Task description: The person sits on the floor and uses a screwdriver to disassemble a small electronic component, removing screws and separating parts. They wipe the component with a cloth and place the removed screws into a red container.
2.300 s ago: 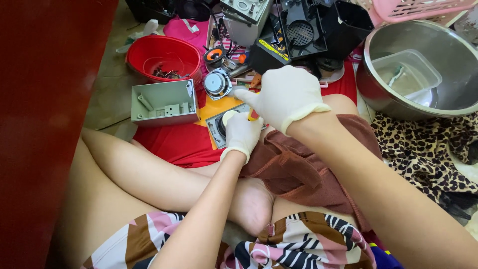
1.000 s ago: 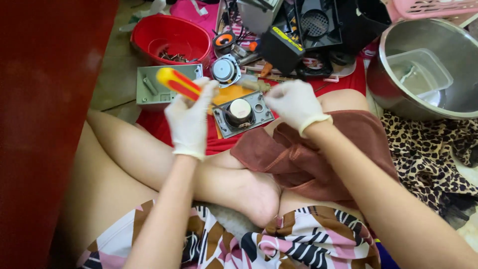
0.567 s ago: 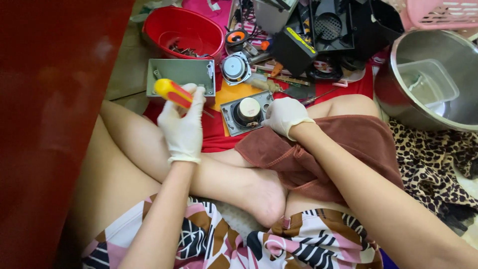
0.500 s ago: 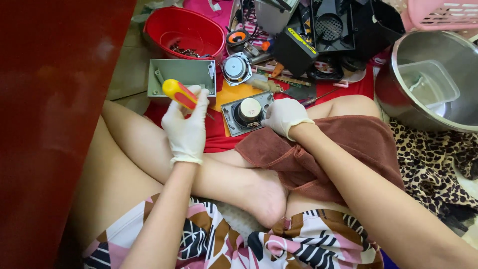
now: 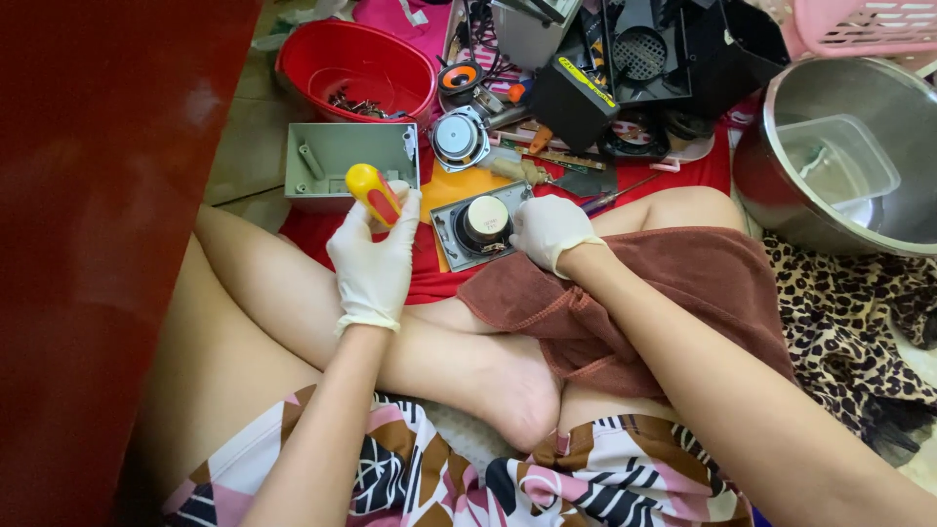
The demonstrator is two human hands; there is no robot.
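Observation:
My left hand [image 5: 375, 259], in a white glove, grips a screwdriver with a yellow and red handle [image 5: 373, 193], held up above my left leg. My right hand [image 5: 548, 229], also gloved, rests on the right edge of a small speaker [image 5: 479, 226] with a square grey frame and a round black magnet, lying back up on a red cloth [image 5: 429, 278]. A brown towel [image 5: 664, 293] covers my right leg beneath that wrist. The screwdriver's shaft is hidden behind my left hand.
A grey plastic box [image 5: 348, 163] lies beyond my left hand, a red bowl [image 5: 356, 68] with small metal parts behind it. A round speaker [image 5: 461, 138], black housings [image 5: 644, 59], tools, a steel bowl [image 5: 849, 156] holding a clear tub, and a pink basket [image 5: 859, 24] crowd the far side.
My left hand picked up the screwdriver and raised it to the left of the speaker. My right hand came down from above onto the speaker's right edge.

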